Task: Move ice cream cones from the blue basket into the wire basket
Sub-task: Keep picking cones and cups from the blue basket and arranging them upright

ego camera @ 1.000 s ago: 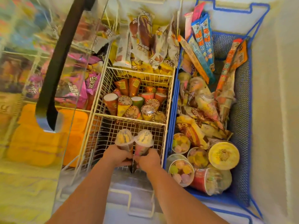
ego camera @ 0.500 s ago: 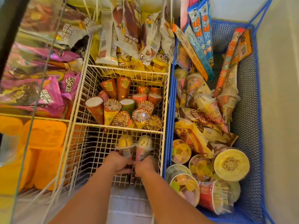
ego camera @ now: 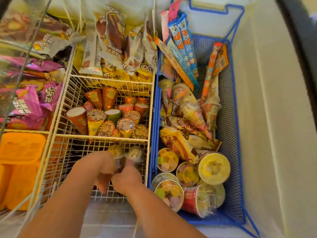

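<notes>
Both hands sit low in the wire basket (ego camera: 51,143). The left hand (ego camera: 101,169) grips one cone (ego camera: 116,151), the right hand (ego camera: 127,177) another cone (ego camera: 136,152); their domed tops poke up just beyond the fingers. The blue basket (ego camera: 231,134) lies right of them.

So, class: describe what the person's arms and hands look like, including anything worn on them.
Both forearms are bare, with no sleeves in view. The left hand and right hand wear no gloves, and no rings, watch or bracelets can be seen. The hands are slightly blurred.
</notes>
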{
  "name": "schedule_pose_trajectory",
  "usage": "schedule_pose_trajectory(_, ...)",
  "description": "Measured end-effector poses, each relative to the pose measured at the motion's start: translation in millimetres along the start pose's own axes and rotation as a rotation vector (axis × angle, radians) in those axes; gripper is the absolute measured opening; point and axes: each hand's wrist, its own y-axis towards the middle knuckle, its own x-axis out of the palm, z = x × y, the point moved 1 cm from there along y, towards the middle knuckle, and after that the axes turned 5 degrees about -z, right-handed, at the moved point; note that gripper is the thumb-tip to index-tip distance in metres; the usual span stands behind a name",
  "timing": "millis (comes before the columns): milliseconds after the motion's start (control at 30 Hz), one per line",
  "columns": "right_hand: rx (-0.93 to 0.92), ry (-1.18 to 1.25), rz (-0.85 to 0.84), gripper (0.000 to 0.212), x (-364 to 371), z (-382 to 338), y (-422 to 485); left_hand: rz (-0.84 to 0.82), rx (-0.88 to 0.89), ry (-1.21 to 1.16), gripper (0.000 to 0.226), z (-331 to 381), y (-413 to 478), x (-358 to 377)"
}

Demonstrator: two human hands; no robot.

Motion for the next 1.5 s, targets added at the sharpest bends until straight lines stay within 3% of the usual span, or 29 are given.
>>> schedule_pose_trajectory(67, -0.133, -0.069, -0.015, 0.025, -22.9, -14.4, -26.2, 0.146, 0.073, 0.162, 0.024, 16.0, -32.5, -10.6)
schedule_pose_trajectory(167, -0.267, -0.104, 0.195, 0.022, -74.1, -21.9, -53.1, 0.356, 0.22, 0.184, 0.029, 50.2, -71.4, -18.6)
schedule_pose_trajectory(300, -0.294, -0.007, 0.55, 0.013, -152.0, -4.0, -59.7, 0.34, 0.468, -0.746, 0.018, 108.7, -82.3, -9.1)
schedule_pose_trajectory(400, -0.332, -0.028, 0.801, 0.023, -201.7, 17.5, -48.9, 0.316, 0.641, -1.046, 0.013, 160.4, -73.2, 12.7)
schedule_pose_trajectory(533, -0.377, -0.001, 0.947, 0.041, -240.8, 36.0, -26.6, 0.412, 0.604, -1.175, 0.031, 216.3, -33.7, 34.8)
schedule_pose_trajectory(667, -0.35, -0.062, 0.866, 0.048, -268.6, 41.0, 3.3, 0.439, 0.476, -1.046, 0.055, 241.3, 1.0, 38.1)
schedule_pose_trajectory(833, -0.17, -0.042, 0.789, 0.063, -290.2, 46.3, 35.5, 0.373, 0.436, -1.057, 0.054, 260.2, 27.1, 24.7)
schedule_pose_trajectory(967, -0.091, 0.032, 0.82, 0.073, -294.9, 51.1, 46.9, 0.334, 0.421, -1.021, 0.05, 272.9, 26.5, 17.6)
schedule_pose_trajectory(1067, -0.043, 0.012, 0.819, 0.064, -298.3, 54.4, 51.3, 0.314, 0.436, -0.998, 0.056, 278.6, 27.5, 17.3)
schedule_pose_trajectory(1200, -0.079, 0.098, 0.798, 0.033, -297.7, 57.6, 48.8, 0.345, 0.414, -0.994, 0.065, 277.4, 29.5, 19.3)
schedule_pose_trajectory(1300, -0.138, 0.318, 0.74, 0.022, -297.2, 56.6, 41.2, 0.307, 0.46, -1.108, 0.061, 272.1, 24.2, 21.1)
schedule_pose_trajectory(1433, -0.268, 0.77, 0.471, 0.021, -288.6, 48.9, 6.9, 0.29, 0.623, -1.232, 0.031, 253.7, -4.1, 23.1)
schedule_pose_trajectory(1500, -0.381, 0.884, 0.343, 0.023, -279.2, 45.3, -10.8, 0.257, 0.698, -1.262, 0.029, 240.0, -25.0, 22.7)
